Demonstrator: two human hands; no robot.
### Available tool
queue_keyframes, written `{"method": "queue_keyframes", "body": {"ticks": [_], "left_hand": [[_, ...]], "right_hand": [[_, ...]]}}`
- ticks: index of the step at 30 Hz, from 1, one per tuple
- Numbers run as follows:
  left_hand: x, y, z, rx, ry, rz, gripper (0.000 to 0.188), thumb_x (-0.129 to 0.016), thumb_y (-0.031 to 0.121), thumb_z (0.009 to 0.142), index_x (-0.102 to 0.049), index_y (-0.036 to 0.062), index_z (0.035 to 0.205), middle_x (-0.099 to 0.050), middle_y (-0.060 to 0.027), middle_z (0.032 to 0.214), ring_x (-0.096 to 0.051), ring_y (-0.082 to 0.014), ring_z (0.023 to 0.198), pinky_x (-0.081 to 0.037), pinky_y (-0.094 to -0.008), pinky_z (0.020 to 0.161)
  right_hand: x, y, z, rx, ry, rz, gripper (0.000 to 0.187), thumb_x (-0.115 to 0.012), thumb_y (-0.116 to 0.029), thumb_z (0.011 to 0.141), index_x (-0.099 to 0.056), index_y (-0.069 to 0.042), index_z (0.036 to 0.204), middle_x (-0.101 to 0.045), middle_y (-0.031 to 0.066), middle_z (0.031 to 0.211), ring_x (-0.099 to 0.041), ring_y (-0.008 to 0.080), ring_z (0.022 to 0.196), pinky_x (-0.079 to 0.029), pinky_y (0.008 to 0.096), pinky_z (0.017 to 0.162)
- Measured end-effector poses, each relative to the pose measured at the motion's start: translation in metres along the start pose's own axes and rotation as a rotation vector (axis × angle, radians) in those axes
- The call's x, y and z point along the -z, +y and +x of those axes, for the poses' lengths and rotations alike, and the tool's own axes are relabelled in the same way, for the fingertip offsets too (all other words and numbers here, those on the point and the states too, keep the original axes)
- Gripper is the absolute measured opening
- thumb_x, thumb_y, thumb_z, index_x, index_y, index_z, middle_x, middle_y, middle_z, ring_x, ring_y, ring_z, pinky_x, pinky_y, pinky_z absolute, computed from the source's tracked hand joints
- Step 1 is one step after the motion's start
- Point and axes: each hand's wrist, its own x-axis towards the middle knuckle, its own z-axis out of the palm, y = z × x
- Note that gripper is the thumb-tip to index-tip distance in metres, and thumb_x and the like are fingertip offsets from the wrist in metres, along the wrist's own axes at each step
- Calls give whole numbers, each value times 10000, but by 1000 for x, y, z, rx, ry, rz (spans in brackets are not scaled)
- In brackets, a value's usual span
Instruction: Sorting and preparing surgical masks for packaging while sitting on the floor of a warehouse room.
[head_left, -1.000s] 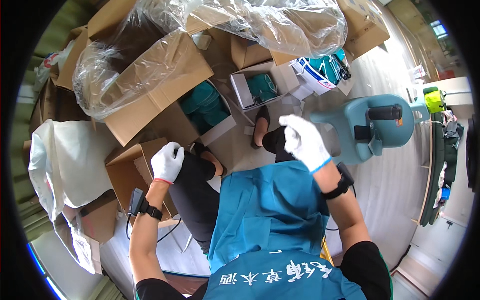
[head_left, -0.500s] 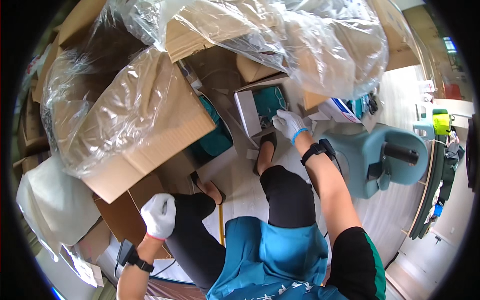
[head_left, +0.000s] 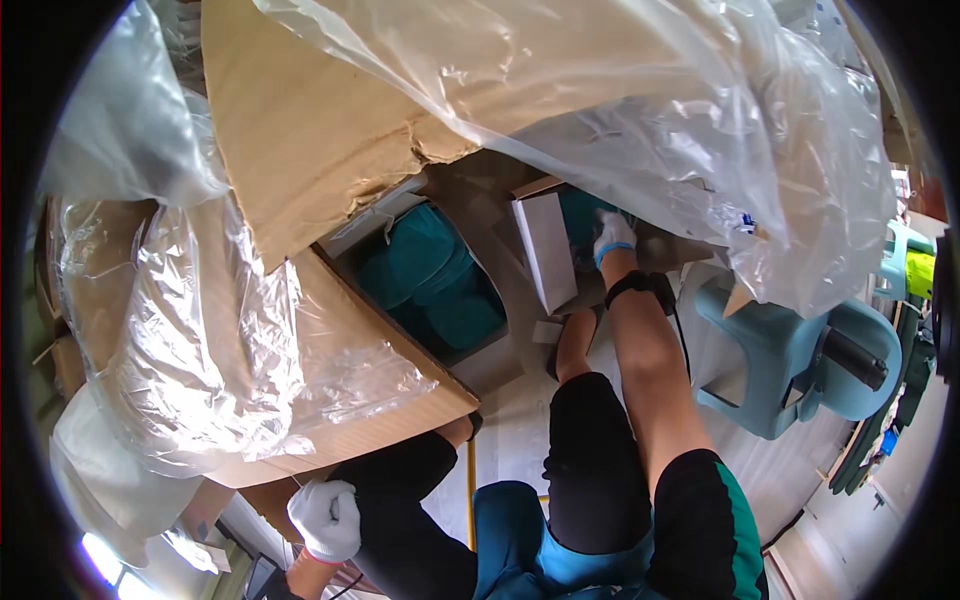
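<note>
My right hand (head_left: 613,234), in a white knit glove with a blue cuff, reaches into a cardboard box with a white side flap (head_left: 545,250). Its fingers are at the dark teal pieces (head_left: 580,210) inside; they look small and blurred, so their grip cannot be made out. By my left thigh, my left hand (head_left: 326,520), gloved in white with a red cuff, is closed in a fist with nothing seen in it. Left of the right hand's box, another open box holds several flat, rounded teal pieces (head_left: 430,260).
Large cardboard flaps (head_left: 310,110) draped in clear plastic sheeting (head_left: 640,60) overhang the boxes. A plastic-covered carton (head_left: 370,420) stands at the left, above my left knee. On the right are a blue-grey plastic chair or stool (head_left: 760,350) and a dark cylinder (head_left: 855,360).
My right hand has moved farther into the box. The view has shifted forward and lower, so the flaps and plastic look larger and more teal pieces show. My left hand stays closed by my leg.
</note>
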Motion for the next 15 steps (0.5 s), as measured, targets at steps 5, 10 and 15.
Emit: {"method": "queue_keyframes", "body": {"ticks": [5,10,15], "left_hand": [[34,19,-22,101,-5,211,130,-585,-52,707,-616,72,733,-458,-70,530,-439,-250,436,-340,-364,443],[4,18,6,2,-4,38,115,-591,-47,710,-617,64,722,-464,-80,536,-447,-249,440,-346,-355,444],[16,41,-10,42,84,36,86,-592,-35,755,-617,39,719,-548,-111,612,-519,-246,499,-422,-330,499]], "right_hand": [[-100,-101,-76,-281,-139,304,242,-686,-139,848,-644,-10,1049,-641,91,1012,-594,201,886,-484,305,740],[12,-116,-26,-254,-227,202,125,-679,-170,869,-599,-82,907,-578,40,706,-528,138,521,-396,285,437],[84,-322,-59,-953,-57,520,80,-625,-132,914,-597,-79,966,-598,6,734,-543,105,557,-428,251,470]]}}
